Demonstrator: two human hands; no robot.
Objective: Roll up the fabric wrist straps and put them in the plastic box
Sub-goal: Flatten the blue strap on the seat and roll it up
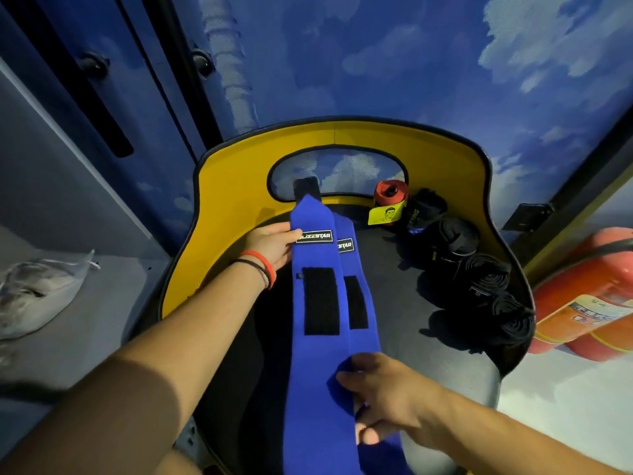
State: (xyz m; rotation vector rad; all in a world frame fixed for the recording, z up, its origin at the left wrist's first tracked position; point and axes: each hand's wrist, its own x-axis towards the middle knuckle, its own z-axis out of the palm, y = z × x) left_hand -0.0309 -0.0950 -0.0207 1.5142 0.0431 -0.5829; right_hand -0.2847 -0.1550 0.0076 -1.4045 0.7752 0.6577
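Observation:
Two blue fabric wrist straps lie lengthwise, side by side, over a dark chair seat [394, 286]. The nearer strap [318, 365] overlaps the second strap [352, 265]; each carries a white-lettered label and a black hook-and-loop patch. My left hand [270, 246] grips the far part of the top strap beside its label. My right hand [383, 392] pinches the near end of the straps, where the fabric folds over my fingers. A black tab [306, 188] sticks out past the far ends. No plastic box shows.
The chair has a yellow curved backrest [226, 200]. Along its right side sit several rolled black straps [486, 279] and a red-and-yellow roll [390, 200]. A red fire extinguisher [582, 296] lies at the right. A clear plastic bag [37, 293] rests on the grey ledge at left.

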